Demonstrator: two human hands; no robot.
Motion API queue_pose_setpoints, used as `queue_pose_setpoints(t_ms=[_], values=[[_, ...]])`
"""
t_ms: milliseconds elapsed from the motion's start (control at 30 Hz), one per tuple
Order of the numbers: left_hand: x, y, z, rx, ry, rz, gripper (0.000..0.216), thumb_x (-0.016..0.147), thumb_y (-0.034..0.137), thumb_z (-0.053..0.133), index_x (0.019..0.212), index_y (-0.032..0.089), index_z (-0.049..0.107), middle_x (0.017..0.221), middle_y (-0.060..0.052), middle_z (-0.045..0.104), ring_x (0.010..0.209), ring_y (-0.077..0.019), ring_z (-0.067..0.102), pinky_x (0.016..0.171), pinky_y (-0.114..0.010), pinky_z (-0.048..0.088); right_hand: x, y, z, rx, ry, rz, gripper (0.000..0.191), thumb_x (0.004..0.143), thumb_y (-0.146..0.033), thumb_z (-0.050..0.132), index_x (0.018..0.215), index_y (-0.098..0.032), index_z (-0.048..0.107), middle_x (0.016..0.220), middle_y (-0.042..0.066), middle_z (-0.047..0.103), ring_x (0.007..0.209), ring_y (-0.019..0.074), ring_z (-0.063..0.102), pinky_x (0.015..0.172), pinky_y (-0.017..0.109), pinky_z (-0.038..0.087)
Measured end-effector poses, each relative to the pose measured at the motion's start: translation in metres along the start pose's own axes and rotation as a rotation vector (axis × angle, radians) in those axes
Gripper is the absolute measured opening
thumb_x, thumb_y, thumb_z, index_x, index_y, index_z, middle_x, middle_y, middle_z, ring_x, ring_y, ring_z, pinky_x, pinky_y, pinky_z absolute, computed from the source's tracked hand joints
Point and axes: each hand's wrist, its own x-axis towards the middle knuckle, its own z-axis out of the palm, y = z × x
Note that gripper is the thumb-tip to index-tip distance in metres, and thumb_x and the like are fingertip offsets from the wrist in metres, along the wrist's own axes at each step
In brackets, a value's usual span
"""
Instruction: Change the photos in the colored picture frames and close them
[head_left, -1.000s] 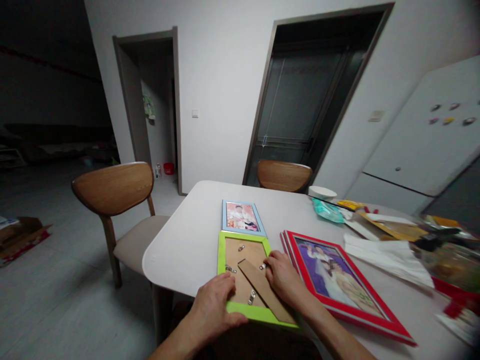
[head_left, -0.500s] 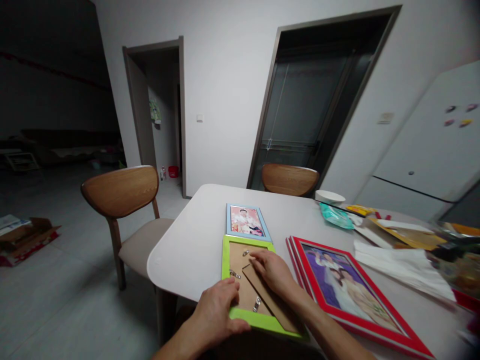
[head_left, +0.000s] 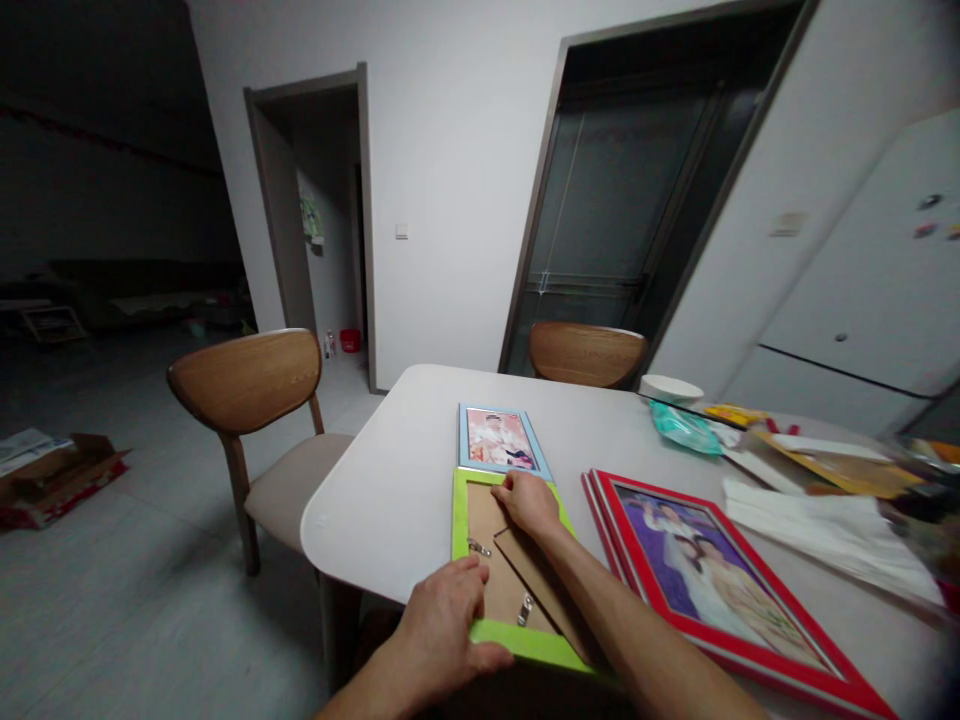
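A lime-green picture frame point(head_left: 459, 505) lies face down on the table, its brown backing board point(head_left: 484, 510) showing. My left hand point(head_left: 444, 615) grips its near left corner, fingers over the side and thumb along the near edge. Two metal clips are visible on the back, one at the left point(head_left: 478, 547) and one near the bottom point(head_left: 525, 610). My right hand point(head_left: 529, 500) is closed, with fingertips pinched at the top of the board where another clip sits, hidden under them. Beneath my right forearm a brown stand flap point(head_left: 536, 575) lies on the backing.
A blue-framed photo point(head_left: 501, 440) touches the green frame's far edge. Stacked red frames point(head_left: 630, 580) with a wedding photo lie to the right. Beyond them are a teal packet point(head_left: 684, 428), a white bowl point(head_left: 670, 389) and white paper point(head_left: 825, 535). Wooden chairs point(head_left: 247, 385) stand around the table point(head_left: 375, 500).
My right hand has shifted onto the top clip and now covers it, its fingers more curled. My left hand keeps its hold on the corner. The whole view has moved slightly.
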Motion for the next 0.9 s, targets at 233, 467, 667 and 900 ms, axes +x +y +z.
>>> queue_pose_setpoints(t_ms=[233,467,667,900], values=[[0.001,0.005,-0.007,-0.004,-0.014,-0.009,0.049,0.056,0.038,0.07,0.096,0.016,0.054,0.119,-0.009,0.048,0.112,-0.0211,0.04,0.094,-0.029,0.032,0.013,0.004,-0.001,0.011,-0.008,0.04,0.017,0.065,-0.034,0.053,0.067,-0.018,0.059,0.07,0.007,0.063,0.066,0.0172,0.055,0.05,0.023,0.029],[0.001,0.001,-0.004,-0.034,0.008,-0.005,0.044,0.054,0.04,0.071,0.089,0.018,0.054,0.121,-0.006,0.046,0.112,-0.0205,0.04,0.093,-0.028,0.033,-0.021,-0.005,-0.015,0.137,-0.071,-0.191,0.024,0.071,-0.036,0.047,0.076,-0.018,0.063,0.073,0.004,0.064,0.066,0.0138,0.055,0.057,0.022,0.035],[0.0,0.003,-0.003,-0.046,0.023,-0.012,0.038,0.052,0.036,0.073,0.08,0.018,0.053,0.116,-0.004,0.05,0.106,-0.0194,0.044,0.089,-0.027,0.036,-0.07,-0.021,-0.017,0.186,-0.123,-0.464,0.019,0.072,-0.028,0.048,0.072,-0.021,0.066,0.076,0.003,0.062,0.076,0.0143,0.052,0.068,0.022,0.035],[0.0,0.003,-0.001,-0.036,0.015,-0.032,0.032,0.055,0.035,0.071,0.075,0.018,0.052,0.107,-0.004,0.054,0.102,-0.0198,0.047,0.086,-0.028,0.037,-0.069,-0.02,-0.01,0.121,-0.053,-0.431,0.022,0.075,-0.026,0.045,0.07,-0.018,0.064,0.073,0.005,0.06,0.073,0.0145,0.05,0.067,0.023,0.033]])
